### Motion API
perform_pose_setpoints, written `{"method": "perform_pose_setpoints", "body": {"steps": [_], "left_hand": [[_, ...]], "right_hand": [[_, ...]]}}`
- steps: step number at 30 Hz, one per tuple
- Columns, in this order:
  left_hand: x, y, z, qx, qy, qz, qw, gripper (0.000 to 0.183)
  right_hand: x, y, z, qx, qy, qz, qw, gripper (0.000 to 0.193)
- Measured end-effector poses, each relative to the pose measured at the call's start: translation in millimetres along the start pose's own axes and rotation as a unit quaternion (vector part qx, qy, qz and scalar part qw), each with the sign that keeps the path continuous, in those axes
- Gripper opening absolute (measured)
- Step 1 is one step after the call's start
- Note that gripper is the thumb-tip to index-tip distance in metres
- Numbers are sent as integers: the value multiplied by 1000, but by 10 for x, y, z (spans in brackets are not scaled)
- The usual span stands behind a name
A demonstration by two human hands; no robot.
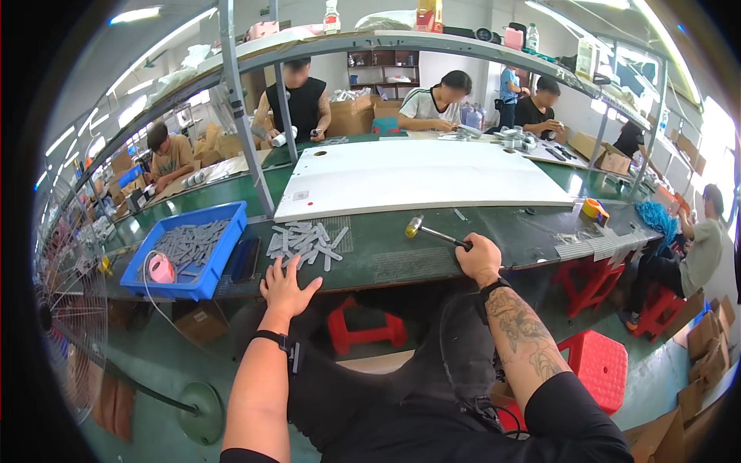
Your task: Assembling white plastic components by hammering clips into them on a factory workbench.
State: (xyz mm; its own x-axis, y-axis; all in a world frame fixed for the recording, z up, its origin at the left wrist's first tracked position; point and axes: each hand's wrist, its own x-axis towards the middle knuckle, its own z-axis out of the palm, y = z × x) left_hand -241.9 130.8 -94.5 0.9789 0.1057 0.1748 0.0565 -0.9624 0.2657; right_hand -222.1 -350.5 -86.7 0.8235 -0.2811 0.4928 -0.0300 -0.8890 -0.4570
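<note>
My right hand (pixel 482 259) is wrapped round the dark handle of a small hammer (pixel 434 233). Its brass-coloured head points left and lies on or just over the green worktable (pixel 409 262). My left hand (pixel 289 288) is open with fingers spread, at the table's front edge. Its fingertips reach the near side of a loose heap of small grey strip-like pieces (pixel 310 242); whether they touch one I cannot tell. Left of the heap, a blue tray (pixel 207 287) holds many more such pieces, with a pink round device (pixel 160 268) on them.
A large white board (pixel 417 179) lies beyond my hands. Yellow tape (pixel 593 210), thin grey strips (pixel 602 245) and a blue stringy bundle (pixel 654 219) are at right. A metal shelf post (pixel 245 116) rises at left. Red stools (pixel 598 369) and a fan (pixel 73 309) stand below; co-workers sit opposite.
</note>
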Motion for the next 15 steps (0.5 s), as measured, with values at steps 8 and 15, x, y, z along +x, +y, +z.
{"method": "perform_pose_setpoints", "body": {"steps": [8,15], "left_hand": [[28,-33,12,13,6,8,1000,89],[59,-13,4,32,-14,-7,999,89]], "right_hand": [[33,38,7,29,22,-29,999,26],[12,45,-5,28,16,-23,999,26]]}}
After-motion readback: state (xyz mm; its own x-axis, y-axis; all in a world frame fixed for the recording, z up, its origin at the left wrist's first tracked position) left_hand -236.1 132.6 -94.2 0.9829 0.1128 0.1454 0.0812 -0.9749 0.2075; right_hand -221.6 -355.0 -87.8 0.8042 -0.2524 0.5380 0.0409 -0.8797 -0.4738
